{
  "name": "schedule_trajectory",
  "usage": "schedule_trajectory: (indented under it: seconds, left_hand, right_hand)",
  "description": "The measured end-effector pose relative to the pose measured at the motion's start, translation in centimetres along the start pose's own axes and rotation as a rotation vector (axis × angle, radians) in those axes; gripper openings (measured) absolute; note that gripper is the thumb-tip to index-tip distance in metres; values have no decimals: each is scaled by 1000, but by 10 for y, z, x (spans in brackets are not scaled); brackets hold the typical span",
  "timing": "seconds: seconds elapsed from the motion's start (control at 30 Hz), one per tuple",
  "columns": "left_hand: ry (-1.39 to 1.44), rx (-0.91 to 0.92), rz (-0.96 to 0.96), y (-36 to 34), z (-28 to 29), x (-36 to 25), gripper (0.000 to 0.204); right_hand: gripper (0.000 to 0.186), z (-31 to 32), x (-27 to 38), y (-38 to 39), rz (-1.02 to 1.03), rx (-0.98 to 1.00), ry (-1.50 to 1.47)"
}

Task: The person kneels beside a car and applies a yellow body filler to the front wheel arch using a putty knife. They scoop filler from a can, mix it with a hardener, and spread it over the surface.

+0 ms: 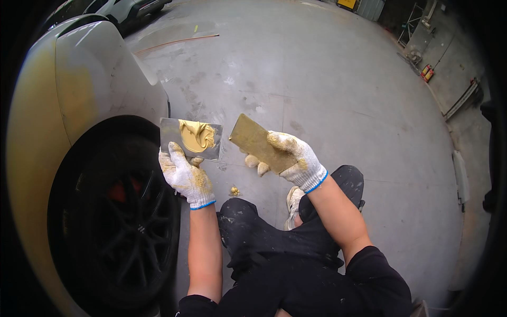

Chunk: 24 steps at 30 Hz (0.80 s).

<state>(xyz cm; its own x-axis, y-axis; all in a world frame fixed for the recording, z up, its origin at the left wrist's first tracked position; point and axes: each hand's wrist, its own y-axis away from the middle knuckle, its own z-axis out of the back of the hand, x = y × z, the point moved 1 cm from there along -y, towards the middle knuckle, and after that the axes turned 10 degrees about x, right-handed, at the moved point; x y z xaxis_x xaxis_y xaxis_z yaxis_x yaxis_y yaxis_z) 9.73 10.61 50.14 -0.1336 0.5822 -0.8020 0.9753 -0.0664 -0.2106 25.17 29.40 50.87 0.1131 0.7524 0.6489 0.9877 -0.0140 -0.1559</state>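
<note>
My left hand (187, 177), in a white knit glove stained yellow, grips a flat grey metal plate (171, 129) by its lower edge. A thick swirl of yellow body filler (196, 136) lies on the plate. In my right hand (298, 158), gloved the same way, is a flat rectangular spreader (252, 136) coated in dull yellow-brown. Its thumb presses the near face, with fingertips showing below. Plate and spreader are close together but apart. To the left stands a car's pale body panel (113, 68), with yellowish patches along it.
The car's black wheel (121, 216) is close beside my left forearm. A small yellow lump (235, 190) lies on the grey floor (317, 79) ahead of my knees. A thin reddish rod (177, 42) lies farther off. Red extinguishers (426, 73) stand along the right wall.
</note>
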Motion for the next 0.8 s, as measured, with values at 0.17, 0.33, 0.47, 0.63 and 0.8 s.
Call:
schedule_trajectory:
  seconds: [0.17, 0.33, 0.47, 0.63, 0.8]
  left_hand:
    - [5, 147, -245, 20, -9, 4, 36]
    - [-179, 344, -233, 42, 2, 10, 32]
    - [-12, 196, 76, 31, 13, 21, 23]
    - [-33, 217, 90, 21, 17, 30, 21]
    - [-406, 273, -65, 25, 10, 35, 22]
  right_hand:
    - [63, -15, -27, -22, -114, 113, -529]
    - [59, -35, 8, -24, -129, 128, -330]
    - [43, -44, 26, -15, 225, -4, 1067]
    - [54, -50, 24, -14, 17, -61, 1794]
    - [46, -61, 29, -14, -84, -205, 1982]
